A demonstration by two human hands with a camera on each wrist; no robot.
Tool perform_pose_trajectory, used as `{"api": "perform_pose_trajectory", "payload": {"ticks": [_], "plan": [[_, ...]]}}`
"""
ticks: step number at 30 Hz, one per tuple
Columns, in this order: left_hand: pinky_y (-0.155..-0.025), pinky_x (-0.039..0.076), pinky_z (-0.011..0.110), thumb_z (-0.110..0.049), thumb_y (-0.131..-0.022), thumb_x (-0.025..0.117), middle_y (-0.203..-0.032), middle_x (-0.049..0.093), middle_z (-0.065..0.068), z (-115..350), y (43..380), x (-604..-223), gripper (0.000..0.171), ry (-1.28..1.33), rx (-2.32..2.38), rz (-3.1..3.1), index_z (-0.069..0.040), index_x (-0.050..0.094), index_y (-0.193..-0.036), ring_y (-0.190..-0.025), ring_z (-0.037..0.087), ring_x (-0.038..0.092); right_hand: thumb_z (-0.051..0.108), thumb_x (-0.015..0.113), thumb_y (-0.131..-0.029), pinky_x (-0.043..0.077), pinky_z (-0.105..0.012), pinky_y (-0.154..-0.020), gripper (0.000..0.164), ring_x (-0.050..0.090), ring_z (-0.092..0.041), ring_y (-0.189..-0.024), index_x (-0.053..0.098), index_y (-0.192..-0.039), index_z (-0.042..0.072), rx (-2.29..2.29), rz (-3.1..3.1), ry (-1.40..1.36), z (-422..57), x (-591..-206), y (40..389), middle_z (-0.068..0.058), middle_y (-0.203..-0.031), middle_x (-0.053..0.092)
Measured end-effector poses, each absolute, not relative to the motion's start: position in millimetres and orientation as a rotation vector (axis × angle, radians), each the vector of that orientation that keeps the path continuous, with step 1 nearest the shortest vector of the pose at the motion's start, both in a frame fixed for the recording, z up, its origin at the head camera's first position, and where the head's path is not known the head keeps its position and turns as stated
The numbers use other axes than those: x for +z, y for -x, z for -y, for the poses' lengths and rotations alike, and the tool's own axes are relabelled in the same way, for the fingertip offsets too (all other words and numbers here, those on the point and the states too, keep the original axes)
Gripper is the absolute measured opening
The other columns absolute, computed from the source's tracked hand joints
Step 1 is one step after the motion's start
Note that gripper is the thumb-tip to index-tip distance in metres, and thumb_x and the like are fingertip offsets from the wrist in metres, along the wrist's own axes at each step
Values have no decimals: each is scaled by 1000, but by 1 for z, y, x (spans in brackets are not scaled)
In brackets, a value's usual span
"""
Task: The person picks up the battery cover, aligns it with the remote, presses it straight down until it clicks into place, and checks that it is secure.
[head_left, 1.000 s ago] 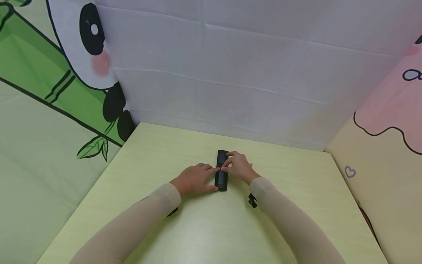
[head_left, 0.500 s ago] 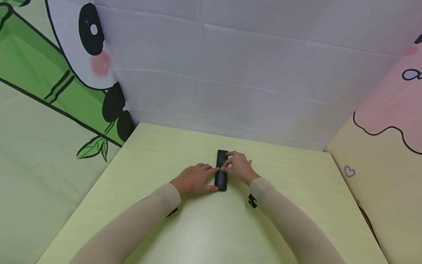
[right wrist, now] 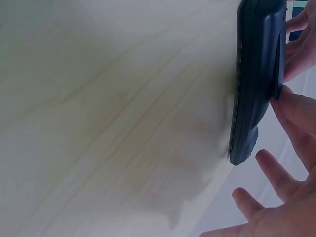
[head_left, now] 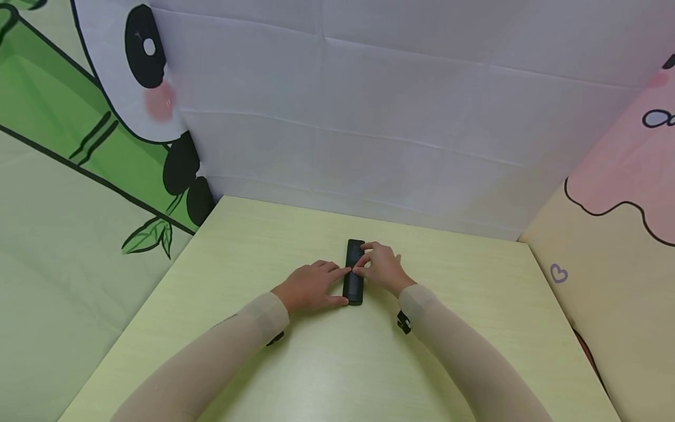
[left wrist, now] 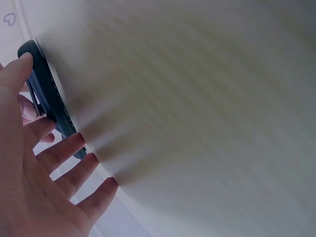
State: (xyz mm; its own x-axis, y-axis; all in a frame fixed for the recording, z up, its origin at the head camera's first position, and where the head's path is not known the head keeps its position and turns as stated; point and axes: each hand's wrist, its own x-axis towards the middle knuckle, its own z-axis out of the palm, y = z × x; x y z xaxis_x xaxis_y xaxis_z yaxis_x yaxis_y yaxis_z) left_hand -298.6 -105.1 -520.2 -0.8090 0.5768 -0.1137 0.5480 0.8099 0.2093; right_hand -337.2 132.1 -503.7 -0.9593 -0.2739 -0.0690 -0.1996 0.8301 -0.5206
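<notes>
A black remote control (head_left: 355,287) lies lengthwise on the pale wood-grain table, its back facing up. My left hand (head_left: 311,287) is on its left side: the thumb touches the near end, the index fingertip reaches the middle, and other fingertips meet the remote's side and the table. In the right wrist view, a thin battery cover (right wrist: 279,69) stands slightly off the body. My right hand (head_left: 384,268) comes from the right, thumb and index finger pinching at the cover's edge near the middle. Its other fingers (right wrist: 276,173) are spread past the far end.
The table (head_left: 448,328) spreads around both forearms. A white cloth backdrop (head_left: 343,117) rises behind its far edge, with printed panels at left and right. A dark cable (head_left: 590,351) runs along the right edge.
</notes>
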Motion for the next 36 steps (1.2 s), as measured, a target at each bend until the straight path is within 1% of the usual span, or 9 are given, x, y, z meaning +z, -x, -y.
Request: {"api": "perform_pose_trajectory", "payload": {"ticks": [5, 14, 20, 22, 24, 29, 30, 31, 36], "plan": [[-131, 58, 57, -69, -112, 70, -173, 65, 11, 105, 299, -520, 84, -886, 253, -2821, -26, 51, -181, -164, 37, 60, 27, 88, -109, 17, -100, -133, 14, 53, -49, -169, 96, -103, 17, -815, -2868, 373, -132, -504, 337, -9, -177, 63], [-132, 57, 57, -71, -112, 69, -174, 64, 11, 105, 298, -518, 86, -884, 251, -2820, -25, 49, -182, -165, 37, 60, 27, 88, -109, 17, -98, -136, 15, 54, -50, -169, 96, -102, 16, -822, -2874, 355, -132, -505, 338, -9, -176, 63], [-133, 57, 58, -71, -112, 69, -174, 64, 11, 105, 298, -517, 85, -877, 258, -2819, -26, 49, -182, -165, 37, 59, 26, 87, -110, 15, -98, -136, 15, 51, -50, -171, 95, -102, 16, -849, -2845, 334, -131, -504, 338, -10, -177, 62], [-133, 56, 58, -71, -112, 70, -174, 64, 11, 105, 298, -517, 85, -876, 258, -2820, -26, 49, -182, -165, 38, 59, 25, 88, -110, 16, -98, -136, 14, 51, -52, -170, 95, -100, 18, -857, -2840, 328, -132, -506, 340, -11, -177, 63], [-133, 57, 58, -71, -112, 69, -174, 64, 11, 105, 297, -517, 85, -880, 256, -2819, -26, 49, -182, -165, 38, 59, 29, 89, -109, 16, -99, -134, 15, 51, -52, -170, 95, -96, 23, -864, -2840, 335, -136, -518, 349, -9, -176, 64], [-133, 57, 58, -71, -113, 69, -174, 64, 11, 105, 298, -517, 85, -885, 252, -2817, -26, 49, -182, -165, 38, 60, 30, 89, -109, 19, -99, -134, 15, 51, -50, -171, 95, -98, 21, -900, -2825, 303, -134, -517, 346, -8, -177, 63], [-132, 57, 58, -71, -112, 69, -174, 64, 11, 105, 298, -517, 86, -883, 253, -2818, -26, 49, -182, -165, 37, 60, 28, 88, -110, 21, -99, -133, 16, 50, -49, -172, 95, -100, 18, -900, -2821, 294, -132, -512, 342, -8, -177, 62], [-132, 57, 58, -72, -112, 69, -174, 64, 11, 106, 298, -517, 86, -881, 254, -2818, -26, 49, -182, -165, 37, 60, 25, 88, -110, 21, -98, -134, 15, 50, -49, -172, 94, -101, 15, -913, -2815, 279, -129, -505, 336, -10, -178, 62], [-132, 57, 58, -72, -112, 70, -174, 64, 10, 105, 299, -519, 85, -878, 257, -2818, -26, 50, -182, -165, 37, 60, 23, 87, -110, 18, -99, -135, 15, 48, -51, -173, 94, -100, 15, -935, -2806, 283, -130, -506, 336, -12, -178, 61]]}}
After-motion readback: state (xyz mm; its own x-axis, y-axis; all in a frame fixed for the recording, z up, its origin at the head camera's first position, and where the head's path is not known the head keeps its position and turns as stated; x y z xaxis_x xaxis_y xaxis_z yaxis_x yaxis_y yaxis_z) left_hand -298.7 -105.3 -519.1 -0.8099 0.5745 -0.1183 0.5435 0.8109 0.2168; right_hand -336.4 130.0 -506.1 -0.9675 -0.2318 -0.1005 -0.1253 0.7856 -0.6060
